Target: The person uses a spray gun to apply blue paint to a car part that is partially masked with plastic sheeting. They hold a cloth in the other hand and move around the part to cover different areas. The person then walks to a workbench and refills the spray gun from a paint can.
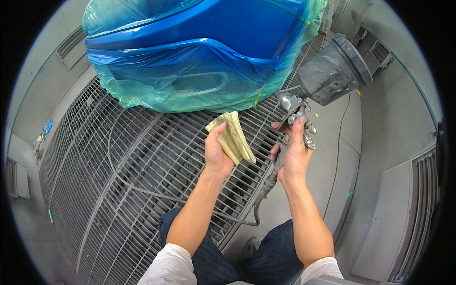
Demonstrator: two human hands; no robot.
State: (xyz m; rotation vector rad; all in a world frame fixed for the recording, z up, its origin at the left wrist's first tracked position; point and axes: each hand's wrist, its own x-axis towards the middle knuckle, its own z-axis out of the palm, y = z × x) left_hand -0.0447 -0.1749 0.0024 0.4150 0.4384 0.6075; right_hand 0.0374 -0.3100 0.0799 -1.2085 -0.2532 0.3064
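Note:
A folded yellowish cloth [232, 138] with a mesh-like weave is pinched in my left hand [216, 154], thumb on top. My right hand [295, 159] is wrapped round the handle of a metal spray gun [290, 107], which tilts to the right. On the gun sits a grey, paint-stained cup [327, 71] with a dark lid. A hose [261, 194] runs down from the handle's lower end. Beyond both hands stands a glossy blue car body [242, 28], partly wrapped in greenish clear masking film [185, 90]. Neither the cloth nor the gun touches it.
Underfoot lies a metal floor grate [142, 156], with the hose looping across it to the left. A dark cable [338, 156] runs along the grey floor at right. Walls with vents [425, 204] enclose both sides. Small scraps [45, 130] lie by the left wall.

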